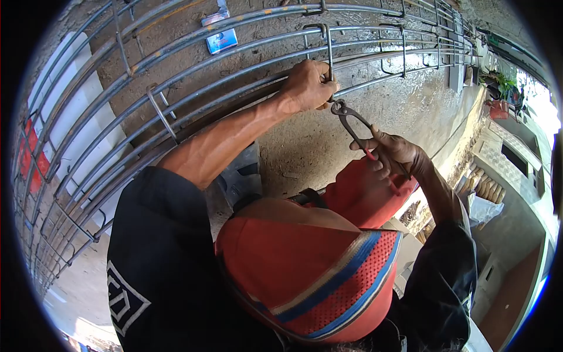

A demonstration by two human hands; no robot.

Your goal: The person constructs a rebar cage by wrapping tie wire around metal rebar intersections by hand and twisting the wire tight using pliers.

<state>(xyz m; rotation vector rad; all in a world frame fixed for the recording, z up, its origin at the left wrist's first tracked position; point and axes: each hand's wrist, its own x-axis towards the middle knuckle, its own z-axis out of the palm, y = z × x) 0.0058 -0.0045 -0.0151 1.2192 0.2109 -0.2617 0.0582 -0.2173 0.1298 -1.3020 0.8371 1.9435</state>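
Observation:
My left hand [309,85] is closed around a vertical stirrup bar [329,54] where it meets the lower long bars of a rebar cage [252,44]. Just below those fingers are the jaws of a pair of pincers [350,117], close to the bar joint; whether they grip tie wire is too small to tell. Gripping the pincers by their red handles is my right hand [394,154], with the handles spread apart. Some of its fingers are blurred and partly hidden behind the handles.
The cage curves across the whole top and left side. Beyond its bars, a blue and white packet [221,41] lies on the wet concrete floor [293,146]. White panels [88,100] and a red object [34,158] show through the bars at left. Concrete pieces [516,193] stand at right.

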